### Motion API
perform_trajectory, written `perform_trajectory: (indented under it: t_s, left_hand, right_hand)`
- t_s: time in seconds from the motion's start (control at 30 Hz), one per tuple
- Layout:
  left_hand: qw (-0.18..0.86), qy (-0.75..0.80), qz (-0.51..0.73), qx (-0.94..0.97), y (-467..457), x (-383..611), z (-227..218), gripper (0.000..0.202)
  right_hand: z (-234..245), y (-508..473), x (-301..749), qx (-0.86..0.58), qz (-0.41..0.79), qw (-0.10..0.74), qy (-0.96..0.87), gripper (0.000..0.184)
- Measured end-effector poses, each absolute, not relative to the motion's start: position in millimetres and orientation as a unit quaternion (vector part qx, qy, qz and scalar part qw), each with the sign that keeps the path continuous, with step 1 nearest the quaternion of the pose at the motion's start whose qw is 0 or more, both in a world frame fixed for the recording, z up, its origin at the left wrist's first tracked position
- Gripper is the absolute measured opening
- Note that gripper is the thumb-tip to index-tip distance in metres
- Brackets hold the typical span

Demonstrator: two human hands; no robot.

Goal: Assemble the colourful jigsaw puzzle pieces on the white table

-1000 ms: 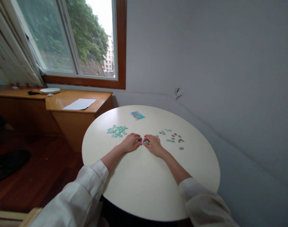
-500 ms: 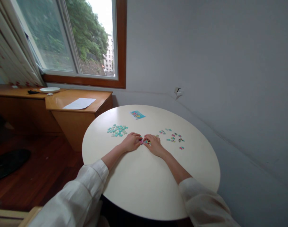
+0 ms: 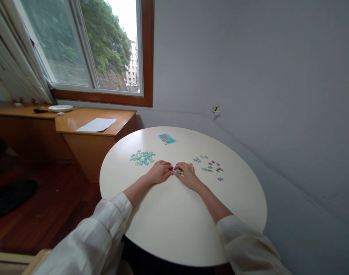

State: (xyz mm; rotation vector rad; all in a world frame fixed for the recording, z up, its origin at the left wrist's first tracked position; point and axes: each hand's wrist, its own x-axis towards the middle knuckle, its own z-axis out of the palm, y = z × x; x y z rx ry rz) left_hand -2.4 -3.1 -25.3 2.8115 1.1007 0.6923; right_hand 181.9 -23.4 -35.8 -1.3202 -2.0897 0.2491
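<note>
Hardly any change over the last second: left hand (image 3: 160,172) and right hand (image 3: 186,174) stay put, meeting over the colourful puzzle pieces (image 3: 172,172) near the middle of the round table (image 3: 180,221). Only the fingertips seem to have shifted slightly (too small to be sure). Judgement: fine adjustment on the spot, not fetching.

Grip: both hands curled, thumbs and fingers a little apart around the pieces, fingertips apparently touching them. Whether either hand is pinching one, cannot tell; the fingers hide the contact.

Unmoved: teal pile (image 3: 142,157) towards the table's left edge, loose pieces (image 3: 210,167) towards its right edge, picture card (image 3: 167,139) near its far edge.
</note>
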Motion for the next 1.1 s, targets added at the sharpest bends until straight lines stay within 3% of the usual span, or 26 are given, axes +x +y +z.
perform_trajectory:
  t_s: [0.2,0.43,0.77,1.1]
  left_hand:
    - [0.032,0.356,0.227,0.906,-1.2,-2.9,-28.4,0.028]
    - [0.042,0.353,0.233,0.905,3.3,-4.0,-33.3,0.027]
    - [0.060,0.355,0.239,0.902,2.5,-4.4,-32.2,0.027]
    - [0.072,0.366,0.270,0.888,0.4,-3.5,-30.6,0.025]
  right_hand:
    - [-42.6,-14.5,190.2,-0.501,0.091,0.393,-0.766,0.018]
    - [-41.3,-15.3,193.4,-0.486,0.062,0.402,-0.773,0.029]
    - [-39.2,-22.2,189.2,-0.455,0.045,0.306,-0.835,0.043]
    - [-30.8,-26.6,190.6,-0.486,0.053,0.358,-0.795,0.032]
